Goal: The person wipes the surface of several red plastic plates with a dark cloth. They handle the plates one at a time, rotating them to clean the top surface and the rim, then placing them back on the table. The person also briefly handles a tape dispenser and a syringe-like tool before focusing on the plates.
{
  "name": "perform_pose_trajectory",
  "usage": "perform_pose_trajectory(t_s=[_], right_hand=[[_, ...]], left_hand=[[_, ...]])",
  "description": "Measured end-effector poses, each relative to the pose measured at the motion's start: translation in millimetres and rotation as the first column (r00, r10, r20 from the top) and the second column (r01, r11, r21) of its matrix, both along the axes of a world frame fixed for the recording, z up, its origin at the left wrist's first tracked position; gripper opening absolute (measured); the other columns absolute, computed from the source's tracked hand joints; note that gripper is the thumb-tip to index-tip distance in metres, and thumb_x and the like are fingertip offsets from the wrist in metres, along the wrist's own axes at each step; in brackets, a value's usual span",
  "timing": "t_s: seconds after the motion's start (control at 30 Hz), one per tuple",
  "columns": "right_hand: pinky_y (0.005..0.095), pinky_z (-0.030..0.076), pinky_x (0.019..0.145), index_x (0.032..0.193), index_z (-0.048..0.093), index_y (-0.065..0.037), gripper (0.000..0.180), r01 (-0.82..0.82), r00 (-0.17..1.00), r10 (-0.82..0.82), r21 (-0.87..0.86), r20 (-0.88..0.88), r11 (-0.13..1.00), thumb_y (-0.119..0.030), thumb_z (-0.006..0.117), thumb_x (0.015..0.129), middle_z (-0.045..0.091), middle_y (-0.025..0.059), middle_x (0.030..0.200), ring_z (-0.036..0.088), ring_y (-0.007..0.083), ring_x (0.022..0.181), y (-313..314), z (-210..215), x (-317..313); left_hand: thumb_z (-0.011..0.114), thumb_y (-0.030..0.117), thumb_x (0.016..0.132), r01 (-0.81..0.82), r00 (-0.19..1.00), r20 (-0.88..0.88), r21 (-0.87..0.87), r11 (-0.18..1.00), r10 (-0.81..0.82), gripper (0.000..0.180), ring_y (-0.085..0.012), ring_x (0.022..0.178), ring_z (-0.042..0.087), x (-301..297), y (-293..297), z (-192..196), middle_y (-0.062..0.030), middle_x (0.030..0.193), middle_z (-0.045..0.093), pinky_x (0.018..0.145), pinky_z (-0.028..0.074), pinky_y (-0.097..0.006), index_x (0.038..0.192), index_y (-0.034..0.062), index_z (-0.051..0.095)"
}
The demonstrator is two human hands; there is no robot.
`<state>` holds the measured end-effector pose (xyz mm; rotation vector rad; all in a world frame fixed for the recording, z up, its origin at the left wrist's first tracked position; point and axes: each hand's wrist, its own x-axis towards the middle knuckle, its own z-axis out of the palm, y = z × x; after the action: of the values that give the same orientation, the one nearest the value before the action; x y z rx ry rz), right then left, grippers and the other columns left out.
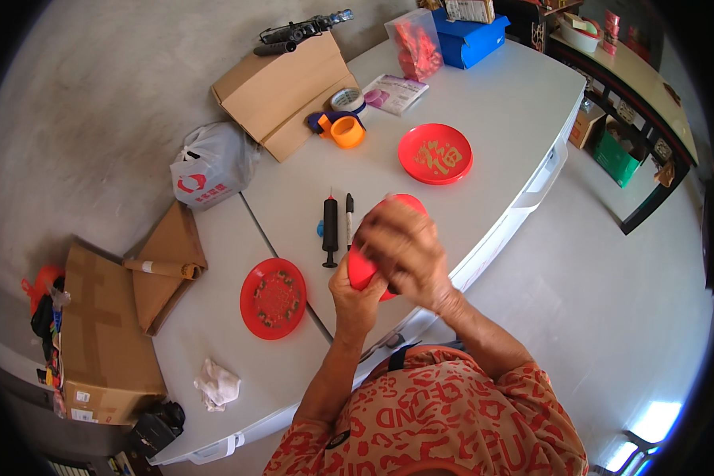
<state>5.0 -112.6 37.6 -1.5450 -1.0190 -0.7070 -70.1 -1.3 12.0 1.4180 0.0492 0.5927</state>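
In front of my body, over the table's near edge, my left hand (354,303) grips the lower left edge of a red plate (362,270) that seems tilted. Across the face of it lies my right hand (411,255), smeared by motion. Its fingers look bent, and what is under them, if anything, is hidden. More red (408,203) shows above the right hand; I cannot tell if that is the same plate. Left of my hands a black hand pump (330,230) and a black-and-white marker pen (350,214) lie on the table.
A patterned red plate (274,300) lies at left, and red plates with a gold design (435,155) farther back. Orange tape (347,132), a cardboard box (285,91), a plastic bag (210,166) and a blue box (470,40) stand around. A white cloth (216,385) lies near left.
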Motion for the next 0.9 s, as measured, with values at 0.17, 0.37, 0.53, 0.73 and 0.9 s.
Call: perform_pose_trajectory(t_s=[0.17, 0.37, 0.53, 0.73, 0.9], right_hand=[[0.0458, 0.042, 0.099, 0.11, 0.066, -0.007, 0.042, -0.005, 0.995, 0.011, -0.057, 0.095, 0.998, -0.001, 0.068, 0.068, 0.059, 0.0124, 0.116, 0.056, 0.0325, 0.116, 6.3, 10.0, -11.2], [0.0371, 0.045, 0.096, 0.109, 0.064, -0.003, 0.027, 0.041, 0.872, 0.089, 0.252, -0.481, 0.967, 0.003, 0.06, 0.083, 0.06, 0.0124, 0.113, 0.057, 0.0273, 0.113, 10.7, -1.7, 7.7], [0.0334, 0.045, 0.094, 0.112, 0.063, -0.002, 0.021, 0.038, 0.636, 0.285, 0.399, -0.717, 0.916, -0.007, 0.053, 0.094, 0.061, 0.0141, 0.113, 0.057, 0.0237, 0.108, 9.5, -29.5, 23.4], [0.0373, 0.043, 0.1, 0.114, 0.065, -0.004, 0.027, -0.087, 0.855, 0.195, 0.239, -0.48, 0.967, -0.003, 0.06, 0.088, 0.06, 0.0148, 0.114, 0.054, 0.0266, 0.116, 7.3, -29.3, 31.4], [0.0368, 0.045, 0.097, 0.11, 0.066, -0.002, 0.031, -0.193, 0.907, 0.201, 0.06, -0.369, 0.979, -0.001, 0.064, 0.079, 0.059, 0.0148, 0.118, 0.056, 0.0277, 0.113, -13.0, -23.8, 45.7]], left_hand=[[0.068, -0.003, 0.082, 0.07, 0.997, 0.051, -0.116, 0.991, -0.064, 0.042, -0.0121, 0.109, 0.056, -4.5, 8.4, -1.2, -0.0038, 0.117, 0.06, 0.09, 0.049, -0.027, 0.122, -0.0017, 0.056], [0.071, -0.004, 0.078, 0.039, 0.999, 0.042, -0.195, 0.98, -0.031, 0.031, -0.0112, 0.088, 0.061, -11.4, 8.4, 7.1, -0.0068, 0.1, 0.065, 0.081, 0.05, -0.027, 0.107, -0.002, 0.061], [0.07, -0.006, 0.078, 0.025, 0.998, 0.065, -0.249, 0.968, -0.009, 0.034, -0.0137, 0.091, 0.062, -9.4, 10.4, 8.9, -0.0077, 0.103, 0.065, 0.084, 0.051, -0.03, 0.111, -0.0019, 0.059], [0.068, -0.006, 0.079, 0.079, 0.997, 0.048, -0.269, 0.96, -0.068, 0.042, -0.0152, 0.098, 0.061, -4.8, 16.5, 5.2, -0.0086, 0.111, 0.062, 0.088, 0.05, -0.03, 0.118, -0.0015, 0.054], [0.069, -0.001, 0.08, 0.243, 0.961, -0.092, -0.167, 0.956, -0.26, 0.045, -0.014, 0.101, 0.06, -1.3, 31.2, 15.0, -0.0081, 0.113, 0.062, 0.089, 0.05, -0.03, 0.121, -0.0016, 0.053]])
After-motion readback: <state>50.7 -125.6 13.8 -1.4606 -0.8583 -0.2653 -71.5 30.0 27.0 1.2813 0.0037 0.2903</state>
